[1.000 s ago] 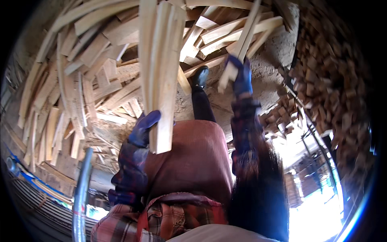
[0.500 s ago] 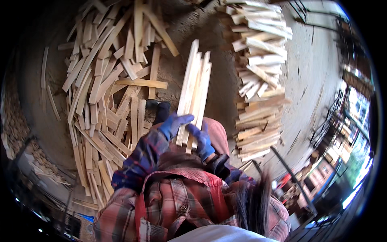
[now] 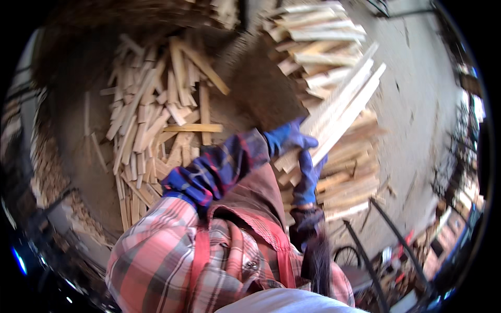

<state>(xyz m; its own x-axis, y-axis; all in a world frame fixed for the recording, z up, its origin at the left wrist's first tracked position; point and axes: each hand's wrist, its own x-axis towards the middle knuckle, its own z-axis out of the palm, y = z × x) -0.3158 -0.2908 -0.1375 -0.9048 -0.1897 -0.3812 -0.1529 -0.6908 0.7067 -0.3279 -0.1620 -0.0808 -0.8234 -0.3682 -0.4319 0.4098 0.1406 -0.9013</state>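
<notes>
Both my hands wear blue work gloves and are closed around one bundle of pale wooden slats. My left hand grips the bundle from its left side near the lower end. Just below and to the right, my right hand is wrapped round the same end. The slats lie side by side and slant up to the right, over the stacked wood pile on the right. Part of that pile is hidden behind them, and motion blurs their far ends.
A loose heap of wooden slats lies on the ground to the left. Bare floor runs along the right of the stack. Dark metal bars stand at the lower right, near a wheel.
Both hands have swung the slat bundle from in front of my body to the right, over the stack. The bundle now tilts further to the right. My view has shifted too.
</notes>
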